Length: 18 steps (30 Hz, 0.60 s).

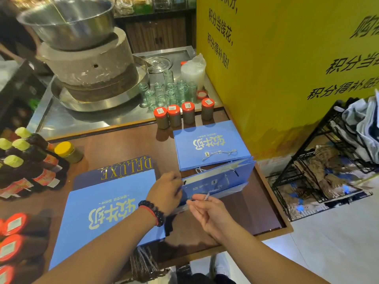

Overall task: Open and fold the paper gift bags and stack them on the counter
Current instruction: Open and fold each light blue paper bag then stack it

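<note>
A blue paper gift bag (217, 179) stands partly opened on the brown counter (127, 146), its mouth toward me and its rope handles showing. My left hand (164, 191), with a dark bead bracelet at the wrist, grips the bag's left edge. My right hand (207, 210) pinches the near rim of the bag beside a rope handle. A stack of flat blue bags (209, 146) lies just behind it. A second flat pile of blue bags (106, 214) lies at the near left under my left forearm, on top of a dark "DELUXE" bag (123, 169).
Several red-lidded jars (182, 115) line the counter's far edge, with glass cups (168, 93) and a stone mill (88, 64) behind. Dark bottles (26, 160) and a yellow-lidded jar (67, 151) stand at left. A yellow wall (287, 68) and a black wire rack (328, 160) are on the right.
</note>
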{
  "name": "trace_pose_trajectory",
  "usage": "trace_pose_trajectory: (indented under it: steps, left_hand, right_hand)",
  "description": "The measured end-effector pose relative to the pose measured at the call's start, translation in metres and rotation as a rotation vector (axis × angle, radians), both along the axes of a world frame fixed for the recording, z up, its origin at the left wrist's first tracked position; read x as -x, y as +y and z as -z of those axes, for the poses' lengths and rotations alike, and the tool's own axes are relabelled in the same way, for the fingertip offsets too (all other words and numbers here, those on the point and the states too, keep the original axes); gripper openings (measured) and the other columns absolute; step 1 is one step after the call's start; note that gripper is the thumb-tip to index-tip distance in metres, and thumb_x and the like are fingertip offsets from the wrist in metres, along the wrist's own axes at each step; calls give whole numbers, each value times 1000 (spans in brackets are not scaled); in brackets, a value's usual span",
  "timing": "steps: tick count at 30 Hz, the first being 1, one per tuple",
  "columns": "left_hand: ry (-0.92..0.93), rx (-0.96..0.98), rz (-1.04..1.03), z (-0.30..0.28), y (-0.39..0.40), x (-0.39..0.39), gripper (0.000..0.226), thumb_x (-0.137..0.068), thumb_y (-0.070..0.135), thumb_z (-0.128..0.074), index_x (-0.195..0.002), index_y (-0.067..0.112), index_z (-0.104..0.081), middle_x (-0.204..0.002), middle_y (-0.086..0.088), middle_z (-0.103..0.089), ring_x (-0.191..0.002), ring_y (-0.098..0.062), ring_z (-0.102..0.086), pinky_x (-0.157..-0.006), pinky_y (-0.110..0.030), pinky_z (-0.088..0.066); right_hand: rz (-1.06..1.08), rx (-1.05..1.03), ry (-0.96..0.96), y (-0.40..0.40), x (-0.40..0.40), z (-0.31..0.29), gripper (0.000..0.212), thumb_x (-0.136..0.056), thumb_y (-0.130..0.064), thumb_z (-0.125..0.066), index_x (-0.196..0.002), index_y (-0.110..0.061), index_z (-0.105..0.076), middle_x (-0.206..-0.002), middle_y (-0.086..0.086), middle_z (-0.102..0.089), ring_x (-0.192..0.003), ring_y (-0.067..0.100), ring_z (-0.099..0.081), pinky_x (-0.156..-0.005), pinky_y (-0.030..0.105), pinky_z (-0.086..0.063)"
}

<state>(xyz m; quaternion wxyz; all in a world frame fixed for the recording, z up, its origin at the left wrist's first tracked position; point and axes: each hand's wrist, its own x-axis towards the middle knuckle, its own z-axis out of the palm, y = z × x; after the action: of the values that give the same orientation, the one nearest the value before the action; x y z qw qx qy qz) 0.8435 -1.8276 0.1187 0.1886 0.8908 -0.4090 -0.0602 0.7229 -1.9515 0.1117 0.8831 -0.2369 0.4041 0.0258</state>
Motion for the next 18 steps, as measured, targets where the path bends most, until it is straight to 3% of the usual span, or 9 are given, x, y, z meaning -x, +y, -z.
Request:
trace_pose_trajectory:
  steps: [4,18]
  left_hand:
    - [12,-16,-6,-3,0,2,19,-87,13,-55,-98,7,-69,-116,-5,-57,-104,-25,-52,-85,-34,-49]
    - [18,10,-17,0,1,4,20,-92,21,-53,-96,10,-68,-115,1,-55,-104,-17,-50,-86,-26,-44]
  right_hand:
    - [79,-9,15,6,-9,-3,20,-88,12,-58,-108,11,-57,-91,23,-72,-89,31,-72,-74,32,-61]
    - [88,290,151,20,-24,0,15,-86,6,-67,-88,-7,-60,-93,14,-67,-93,24,-66,-75,29,-54]
